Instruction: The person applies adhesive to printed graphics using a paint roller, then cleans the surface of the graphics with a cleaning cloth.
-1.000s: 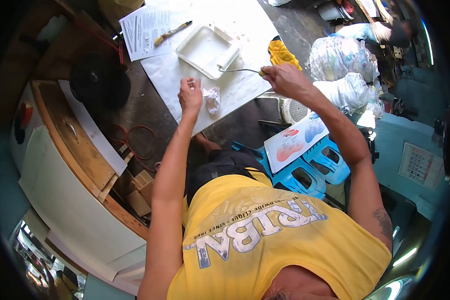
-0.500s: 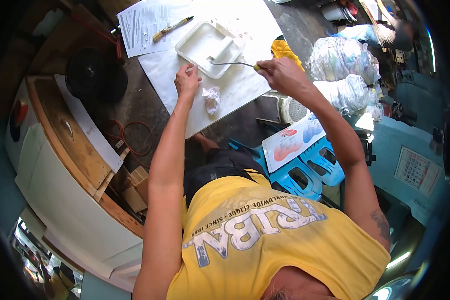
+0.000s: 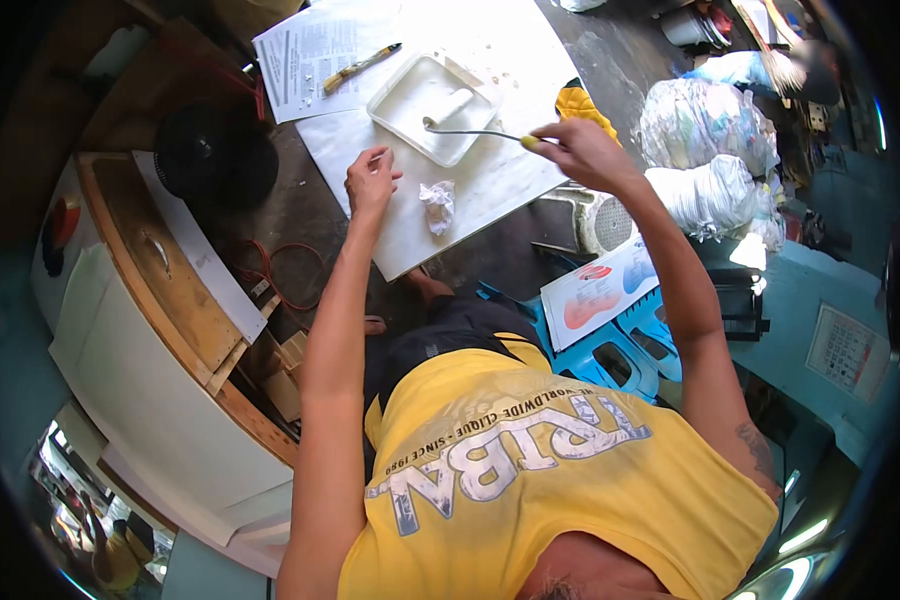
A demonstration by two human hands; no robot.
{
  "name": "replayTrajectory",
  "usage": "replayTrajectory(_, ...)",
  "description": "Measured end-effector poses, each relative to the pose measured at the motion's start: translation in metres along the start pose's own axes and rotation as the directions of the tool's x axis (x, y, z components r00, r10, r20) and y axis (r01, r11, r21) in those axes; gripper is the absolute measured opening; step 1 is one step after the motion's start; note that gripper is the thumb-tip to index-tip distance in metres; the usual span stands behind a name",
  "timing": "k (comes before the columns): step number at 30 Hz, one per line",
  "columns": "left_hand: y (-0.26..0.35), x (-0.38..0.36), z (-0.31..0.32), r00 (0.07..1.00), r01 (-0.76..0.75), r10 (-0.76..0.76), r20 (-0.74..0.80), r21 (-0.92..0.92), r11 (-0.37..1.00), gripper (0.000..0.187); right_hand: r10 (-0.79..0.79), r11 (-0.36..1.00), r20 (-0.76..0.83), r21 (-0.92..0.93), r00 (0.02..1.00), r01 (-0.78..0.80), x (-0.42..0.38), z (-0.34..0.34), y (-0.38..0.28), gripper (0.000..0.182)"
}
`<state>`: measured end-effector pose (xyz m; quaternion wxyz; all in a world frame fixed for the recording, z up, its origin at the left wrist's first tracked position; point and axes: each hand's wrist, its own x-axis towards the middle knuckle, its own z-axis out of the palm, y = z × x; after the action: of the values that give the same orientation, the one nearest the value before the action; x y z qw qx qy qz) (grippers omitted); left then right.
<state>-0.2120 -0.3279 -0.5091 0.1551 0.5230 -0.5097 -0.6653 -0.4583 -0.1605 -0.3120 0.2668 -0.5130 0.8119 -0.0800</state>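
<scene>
My right hand (image 3: 582, 152) is closed on the yellow-green handle of a small paint roller (image 3: 450, 108). The roller's white sleeve lies in a white rectangular tray (image 3: 390, 107), which holds white paint. My left hand (image 3: 371, 180) is beside the tray's near left side, fingers curled, with a small pale thing at the fingertips that I cannot make out. Close to it, a crumpled white tissue (image 3: 438, 207) rests on the white board (image 3: 490, 203). A paintbrush (image 3: 358, 69) lies across a printed sheet (image 3: 295, 70) beyond the tray.
Yellow cloth (image 3: 582, 108) is at the board's right edge. A blue plastic chair (image 3: 615, 362) bears printed papers (image 3: 595, 297). Stuffed clear plastic bags (image 3: 707, 128) are on the right. A black round object (image 3: 210, 158) and a curved wooden-edged cabinet (image 3: 150, 330) are on the left.
The whole view has shifted, so most things appear farther right. My left hand has moved slightly away from the tray's edge. The roller remains in the tray, held by my right hand.
</scene>
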Motion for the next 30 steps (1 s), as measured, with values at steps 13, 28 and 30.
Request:
replayTrajectory(13, 0.172, -0.278, -0.153, 0.681, -0.732, 0.723, -0.112, -0.13, 0.669, 0.023, 0.044, -0.145, 0.331, 0.936, 0.943, -0.322, -0.074, 0.084, 0.096, 0.042)
replayTrajectory(28, 0.28, -0.457, -0.09, 0.629, -0.765, 0.734, -0.257, -0.372, 0.526, 0.026, -0.294, -0.62, 0.377, 0.624, 0.878, -0.475, -0.06, 0.169, 0.1, 0.062)
replayTrajectory(30, 0.285, -0.46, -0.092, 0.648, -0.757, 0.71, -0.274, -0.334, 0.562, 0.025, -0.367, -0.684, 0.289, 0.561, 0.884, -0.467, -0.058, 0.18, 0.101, 0.064)
